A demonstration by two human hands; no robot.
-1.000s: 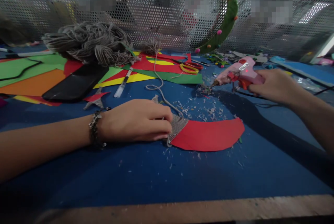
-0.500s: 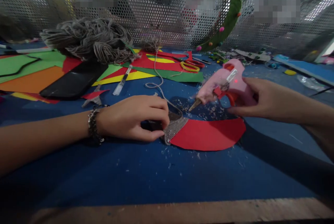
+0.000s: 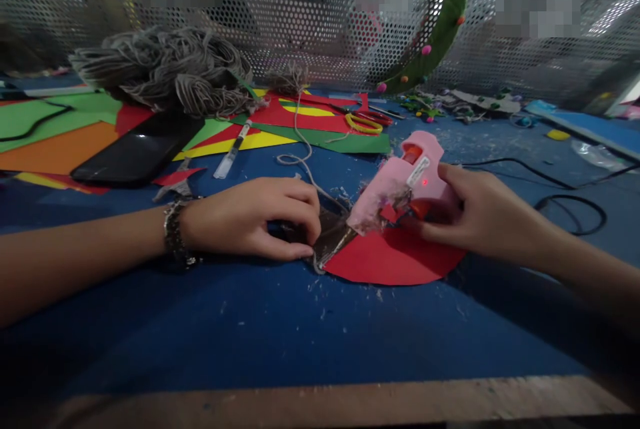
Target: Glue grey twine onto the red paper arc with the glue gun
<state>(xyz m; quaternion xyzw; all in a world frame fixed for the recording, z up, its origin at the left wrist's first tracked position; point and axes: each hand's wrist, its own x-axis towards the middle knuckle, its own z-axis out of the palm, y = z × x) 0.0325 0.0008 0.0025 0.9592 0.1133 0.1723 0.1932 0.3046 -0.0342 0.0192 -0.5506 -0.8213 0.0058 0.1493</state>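
My right hand [image 3: 480, 209] is wrapped round the handle of a pink hot glue gun [image 3: 380, 189] with a lit red light. Its nozzle slants down to the left, at the border between grey yarn [image 3: 325, 246] and the bare part of a curved red paper piece [image 3: 400, 259]. Laid side by side, the yarn covers the left end of that piece. My left hand [image 3: 260, 219], a bracelet on its wrist, has curled fingers with thumb and fingertips at the yarn-covered end, holding it on the blue table. Those fingers hide the far left of the piece.
A heap of grey yarn [image 3: 170, 72] sits behind, its strand trailing forward. Around it lie a black phone [image 3: 137, 149], a pen [image 3: 233, 149], coloured paper [image 3: 65, 149] and scissors [image 3: 365, 123]. A black cord [image 3: 595, 206] loops at right. A perforated metal screen [image 3: 300, 9] stands behind.
My right hand has moved the glue gun down and left, bringing its nozzle from above the piece to the yarn's edge. My left hand stays nearly in place.
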